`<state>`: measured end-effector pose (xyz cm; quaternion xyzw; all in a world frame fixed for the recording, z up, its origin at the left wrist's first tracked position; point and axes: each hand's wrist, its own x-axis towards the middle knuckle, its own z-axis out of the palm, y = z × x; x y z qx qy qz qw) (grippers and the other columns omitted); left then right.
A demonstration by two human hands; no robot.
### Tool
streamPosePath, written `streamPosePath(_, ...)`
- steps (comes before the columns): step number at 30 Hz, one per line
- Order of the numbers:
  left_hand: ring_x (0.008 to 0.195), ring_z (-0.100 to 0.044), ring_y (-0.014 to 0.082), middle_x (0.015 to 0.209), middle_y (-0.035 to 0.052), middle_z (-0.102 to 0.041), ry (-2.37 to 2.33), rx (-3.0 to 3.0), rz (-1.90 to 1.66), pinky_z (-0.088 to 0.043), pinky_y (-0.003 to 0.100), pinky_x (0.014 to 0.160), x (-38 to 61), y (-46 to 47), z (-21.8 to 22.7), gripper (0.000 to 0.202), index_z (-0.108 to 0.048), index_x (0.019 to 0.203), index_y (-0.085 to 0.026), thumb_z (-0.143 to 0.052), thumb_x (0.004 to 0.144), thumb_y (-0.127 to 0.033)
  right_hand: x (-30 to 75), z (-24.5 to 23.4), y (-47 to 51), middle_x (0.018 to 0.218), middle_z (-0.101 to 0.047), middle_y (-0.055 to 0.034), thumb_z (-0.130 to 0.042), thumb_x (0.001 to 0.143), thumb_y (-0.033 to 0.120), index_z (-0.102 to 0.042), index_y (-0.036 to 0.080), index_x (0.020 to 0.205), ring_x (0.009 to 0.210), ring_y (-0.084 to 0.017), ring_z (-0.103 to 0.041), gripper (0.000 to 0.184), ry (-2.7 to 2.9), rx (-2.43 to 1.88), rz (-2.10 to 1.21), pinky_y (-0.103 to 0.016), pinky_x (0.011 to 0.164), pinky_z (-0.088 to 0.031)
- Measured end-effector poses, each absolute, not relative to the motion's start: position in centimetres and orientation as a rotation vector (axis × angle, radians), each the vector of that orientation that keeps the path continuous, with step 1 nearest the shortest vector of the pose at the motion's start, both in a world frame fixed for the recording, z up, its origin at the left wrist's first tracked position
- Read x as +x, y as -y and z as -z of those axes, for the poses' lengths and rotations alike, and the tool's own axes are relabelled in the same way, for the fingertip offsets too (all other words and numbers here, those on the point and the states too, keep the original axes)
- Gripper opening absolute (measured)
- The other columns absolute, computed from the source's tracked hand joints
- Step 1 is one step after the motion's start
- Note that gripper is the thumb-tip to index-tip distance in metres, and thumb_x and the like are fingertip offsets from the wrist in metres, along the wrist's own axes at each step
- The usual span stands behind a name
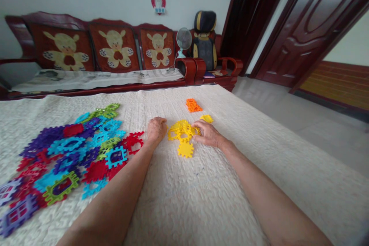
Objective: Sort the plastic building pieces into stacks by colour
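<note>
Yellow interlocking plastic building pieces [182,127] with toothed edges lie in a small heap between my hands. At the heap's right side my right hand [208,133] has its thumb and fingers closed on a yellow piece [196,130]. On the left, my left hand [156,128] is curled closed beside the heap; its fingertips are mostly hidden, so what it holds cannot be made out. A solid yellow square [185,150] lies flat at the near side of the heap. Another yellow piece [206,118] rests just beyond my right hand.
A large spread of purple, blue, red and green pieces [69,144] covers the left of the quilted cloth [184,207]. A small orange stack [193,105] lies farther back. Behind the table stand a wooden sofa [115,87], a fan [183,39] and a massage chair pad [205,46].
</note>
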<state>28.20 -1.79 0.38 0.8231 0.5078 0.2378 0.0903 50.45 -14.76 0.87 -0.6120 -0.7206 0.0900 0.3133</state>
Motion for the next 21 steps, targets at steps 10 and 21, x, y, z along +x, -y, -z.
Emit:
streamPosePath(10, 0.111, -0.067, 0.0216, 0.115, 0.0081, -0.074, -1.508, 2.45, -0.704, -0.047, 0.031, 0.105, 28.3, 1.7, -0.3, 0.041, -0.078, 0.106, -0.017, -0.043, 0.085, -0.009, 50.4, -2.1, 14.2, 0.07, -0.065, 0.0018, -0.046, 0.087, 0.026, -0.068, 0.018, 0.085, 0.067, -0.013, -0.056, 0.023, 1.602, -1.761, -0.249, -0.021, 0.064, -0.039)
streamPosePath(21, 0.111, -0.067, 0.0228, 0.116, 0.0087, -0.074, -1.517, 2.429, -0.699, -0.048, 0.033, 0.105, 28.2, 1.8, -0.4, 0.041, -0.077, 0.107, -0.017, -0.044, 0.085, -0.009, 50.2, -4.1, 14.9, 0.063, -0.064, -0.0058, -0.06, 0.083, 0.042, -0.068, 0.02, 0.069, 0.069, -0.02, -0.061, 0.028, 1.718, -2.292, -0.062, -0.028, 0.061, -0.04)
